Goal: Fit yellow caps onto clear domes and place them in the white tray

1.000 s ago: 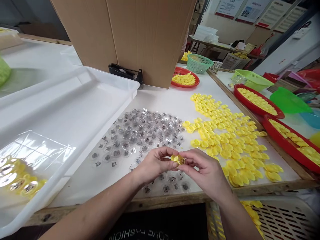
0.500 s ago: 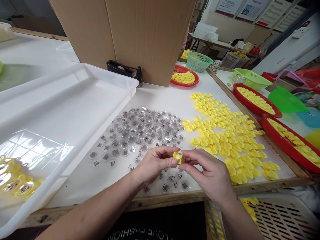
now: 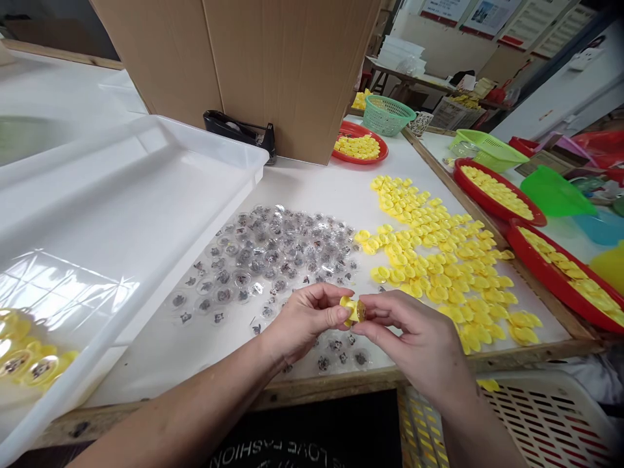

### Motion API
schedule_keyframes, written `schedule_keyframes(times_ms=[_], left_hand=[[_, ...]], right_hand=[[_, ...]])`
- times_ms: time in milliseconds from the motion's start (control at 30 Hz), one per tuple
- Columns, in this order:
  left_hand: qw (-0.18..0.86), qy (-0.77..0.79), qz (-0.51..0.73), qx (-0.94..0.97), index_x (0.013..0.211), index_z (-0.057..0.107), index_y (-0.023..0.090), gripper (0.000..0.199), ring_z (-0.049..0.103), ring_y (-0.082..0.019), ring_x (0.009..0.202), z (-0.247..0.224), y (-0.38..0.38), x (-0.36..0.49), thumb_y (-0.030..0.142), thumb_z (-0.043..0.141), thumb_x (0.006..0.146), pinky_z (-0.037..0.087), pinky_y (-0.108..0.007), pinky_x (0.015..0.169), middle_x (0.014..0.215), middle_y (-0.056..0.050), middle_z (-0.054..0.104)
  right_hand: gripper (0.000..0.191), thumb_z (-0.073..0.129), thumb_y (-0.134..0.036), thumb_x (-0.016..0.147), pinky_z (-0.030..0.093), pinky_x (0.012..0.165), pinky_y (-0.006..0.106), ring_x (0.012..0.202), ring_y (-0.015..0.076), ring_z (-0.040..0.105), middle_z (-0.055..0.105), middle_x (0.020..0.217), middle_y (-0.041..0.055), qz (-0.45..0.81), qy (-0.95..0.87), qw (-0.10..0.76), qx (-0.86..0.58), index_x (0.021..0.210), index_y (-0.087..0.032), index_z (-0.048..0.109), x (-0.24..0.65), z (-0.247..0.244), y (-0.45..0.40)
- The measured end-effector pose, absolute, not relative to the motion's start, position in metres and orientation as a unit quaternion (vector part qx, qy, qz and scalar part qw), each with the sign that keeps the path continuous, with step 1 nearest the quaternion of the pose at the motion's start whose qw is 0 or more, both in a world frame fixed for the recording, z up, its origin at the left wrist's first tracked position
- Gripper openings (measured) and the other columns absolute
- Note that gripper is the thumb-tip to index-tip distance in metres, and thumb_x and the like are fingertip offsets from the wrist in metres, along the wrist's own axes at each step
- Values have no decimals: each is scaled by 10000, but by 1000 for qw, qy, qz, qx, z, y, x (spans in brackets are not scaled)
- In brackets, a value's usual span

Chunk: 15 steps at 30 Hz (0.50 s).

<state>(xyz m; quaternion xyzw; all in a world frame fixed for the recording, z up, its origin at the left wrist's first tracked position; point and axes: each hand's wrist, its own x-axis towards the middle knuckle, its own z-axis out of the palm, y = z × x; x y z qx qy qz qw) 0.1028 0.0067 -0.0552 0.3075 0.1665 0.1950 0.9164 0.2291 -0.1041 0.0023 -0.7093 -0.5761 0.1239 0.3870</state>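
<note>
My left hand [image 3: 305,323] and my right hand [image 3: 414,335] meet above the white table top, pinching a small yellow plastic piece [image 3: 353,311] between their fingertips. That piece has a round brownish-gold face turned to the right. Below and left of my left hand lie several clear plastic discs with dark figures inside [image 3: 263,257]. Many loose yellow plastic pieces [image 3: 441,260] are spread to the right of my right hand, not touching it.
A white plastic tray [image 3: 160,156] with yellow-and-clear pieces at its corner stands to the left. A cardboard box [image 3: 283,65] and black tape dispenser [image 3: 238,133] are ahead. Red trays [image 3: 550,276] of yellow pieces, green baskets and a white crate [image 3: 550,416] surround the table.
The yellow piece has turned in my fingers, its round face now showing toward the right. Both hands have shifted slightly right, and the view has drifted a little.
</note>
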Motion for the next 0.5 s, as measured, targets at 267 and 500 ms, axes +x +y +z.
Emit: schedule_keyframes(times_ms=[267, 500], left_hand=[[909, 151, 208, 328, 900, 710, 146, 311, 634, -136, 716, -58, 9, 103, 200, 823, 616, 490, -270, 688, 828, -50, 706], [886, 192, 218, 361, 957, 719, 172, 322, 633, -134, 791, -60, 13, 102, 248, 802, 656, 480, -281, 784, 880, -45, 709]], right_hand=[[182, 680, -193, 807, 555, 640, 264, 726, 156, 640, 652, 851, 4, 117, -591, 372, -707, 974, -260, 655, 226, 1, -102], [118, 630, -190, 840, 524, 652, 277, 719, 160, 624, 638, 808, 20, 8, -620, 343, -706, 952, -229, 626, 219, -6, -91]])
